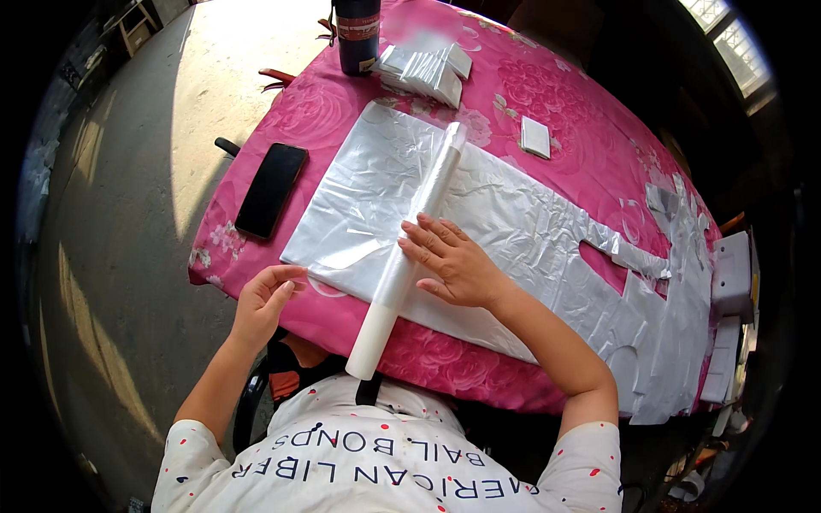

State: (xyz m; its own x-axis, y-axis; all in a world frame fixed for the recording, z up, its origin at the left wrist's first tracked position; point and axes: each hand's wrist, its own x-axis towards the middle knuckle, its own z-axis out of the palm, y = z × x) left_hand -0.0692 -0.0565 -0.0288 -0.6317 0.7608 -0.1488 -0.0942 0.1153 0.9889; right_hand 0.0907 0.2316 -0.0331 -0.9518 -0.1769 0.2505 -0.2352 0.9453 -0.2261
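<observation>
Packets (432,75) near table's (329,98) far edge look done, plastic sheets (513,224) left flat; hands apart, right hand (457,263) on tube (386,303), left hand (261,301) empty.

Shirt: a white, short-sleeved top (359,496) is filling the view from five to seven o'clock.
Lettering: dark block capitals (376,473) are running across the fabric in two curving rows at six o'clock.
Flecks: small red spots (384,427), along with darker ones, are dotting the white cloth.
Left sleeve: the left sleeve (190,457), at half past seven, is ending above the elbow and carrying the same speckling.
Right sleeve: the right sleeve (588,462), near five o'clock, is matching it in colour and pattern.
Forearms: both forearms (556,342) are showing bare below the cuffs.
Hands: the left hand (265,299) and right hand (453,261) are also showing bare.
</observation>
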